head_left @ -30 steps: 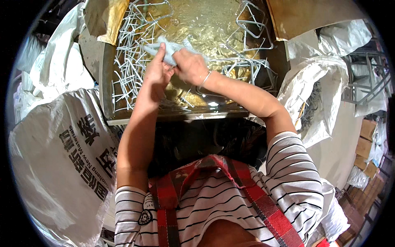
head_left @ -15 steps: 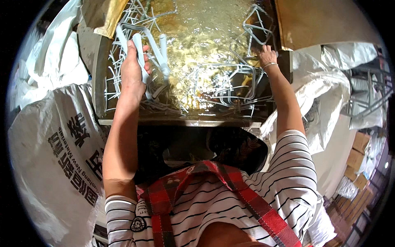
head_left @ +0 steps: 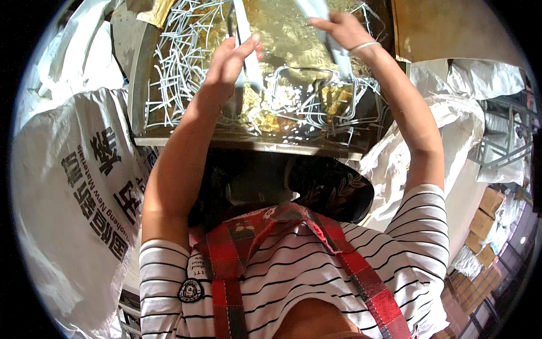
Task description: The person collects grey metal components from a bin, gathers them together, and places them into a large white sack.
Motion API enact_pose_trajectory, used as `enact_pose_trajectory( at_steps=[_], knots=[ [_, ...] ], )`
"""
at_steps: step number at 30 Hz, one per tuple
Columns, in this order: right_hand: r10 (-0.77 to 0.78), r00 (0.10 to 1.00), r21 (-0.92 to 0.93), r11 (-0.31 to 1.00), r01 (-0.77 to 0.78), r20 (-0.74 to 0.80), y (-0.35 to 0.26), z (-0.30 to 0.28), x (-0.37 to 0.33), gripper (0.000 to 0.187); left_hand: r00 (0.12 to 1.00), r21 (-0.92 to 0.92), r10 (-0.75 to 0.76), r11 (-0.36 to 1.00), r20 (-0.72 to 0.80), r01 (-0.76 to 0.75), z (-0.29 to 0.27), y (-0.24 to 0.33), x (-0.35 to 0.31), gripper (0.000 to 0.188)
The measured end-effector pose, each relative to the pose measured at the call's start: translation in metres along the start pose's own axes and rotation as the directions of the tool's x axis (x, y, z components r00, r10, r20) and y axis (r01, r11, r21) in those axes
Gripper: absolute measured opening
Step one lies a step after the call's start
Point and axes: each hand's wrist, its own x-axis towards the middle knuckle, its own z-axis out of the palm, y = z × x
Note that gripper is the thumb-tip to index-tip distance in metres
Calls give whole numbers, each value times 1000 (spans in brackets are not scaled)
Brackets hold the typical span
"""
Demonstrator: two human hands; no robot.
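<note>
My left hand (head_left: 228,65) is closed round a long, flat, pale plastic piece (head_left: 243,25) over the left half of a tub (head_left: 288,149) of water. A second long pale piece (head_left: 341,61), smeared by motion, is gripped in my right hand (head_left: 349,31) over the right half. The two pieces stand apart, both slanting. Below them, light flakes float on the rippling water (head_left: 271,107). A thin grey plastic frame (head_left: 305,69) lies in the water at the near right.
Many thin pale sticks (head_left: 178,68) line the tub's left side, with more at the near right. A large white woven sack (head_left: 68,186) stands at left, an open white sack (head_left: 451,124) at right. A brown panel (head_left: 451,31) rises at the far right.
My left hand has moved right and farther away with its piece. My right hand has left the tub's right side, moved inward and now holds a pale piece.
</note>
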Motion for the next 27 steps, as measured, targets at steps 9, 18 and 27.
enact_pose_trajectory(
  at_steps=[9, 18, 27],
  knots=[
    [-177, 981, -229, 955, 190, 80, -37, 27, 6, 40, 983, -303, -17, 952, -185, -40, 7, 21, -8, 18],
    [-25, 971, -715, 671, 194, 239, 161, 101, 14, 23, 955, -227, 48, 967, -293, -118, -20, 24, -13, 19],
    [145, 977, -591, 779, -212, -159, -23, 37, -17, 44, 987, -416, -48, 909, -154, -21, -25, 19, -16, 18]
  ],
)
